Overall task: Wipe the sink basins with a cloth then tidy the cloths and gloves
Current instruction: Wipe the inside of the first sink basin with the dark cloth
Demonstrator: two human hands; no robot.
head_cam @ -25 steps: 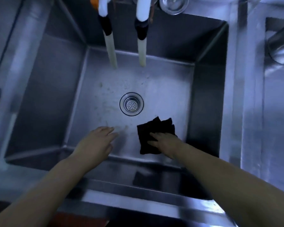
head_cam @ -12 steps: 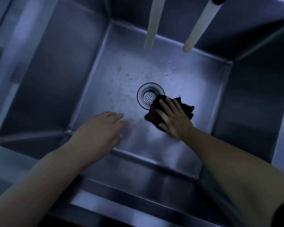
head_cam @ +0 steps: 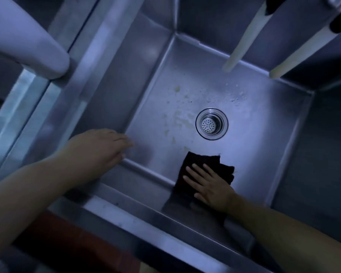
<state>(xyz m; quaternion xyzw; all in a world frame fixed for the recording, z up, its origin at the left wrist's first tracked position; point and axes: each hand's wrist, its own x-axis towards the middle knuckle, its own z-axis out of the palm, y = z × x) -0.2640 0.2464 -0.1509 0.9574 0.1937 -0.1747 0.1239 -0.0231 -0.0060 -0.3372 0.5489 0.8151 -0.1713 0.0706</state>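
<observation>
**Cloth pulled back from the drain**

Right hand [head_cam: 209, 186], fingers flat and spread, presses the black cloth [head_cam: 203, 164] on the sink basin [head_cam: 254, 154] floor, at five o'clock from the drain [head_cam: 211, 123]. Left hand [head_cam: 98, 148] hovers relaxed at nine o'clock.

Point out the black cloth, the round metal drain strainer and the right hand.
Black cloth [head_cam: 223, 170], head view, upper right corner.
Round metal drain strainer [head_cam: 209, 126], head view, perforated centre.
Right hand [head_cam: 210, 186], head view, back of hand.

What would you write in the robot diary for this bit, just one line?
step: wiping basin | right hand: flat on black cloth, near front wall | left hand: open, no cloth | drain: uncovered | residue: left of drain
</observation>
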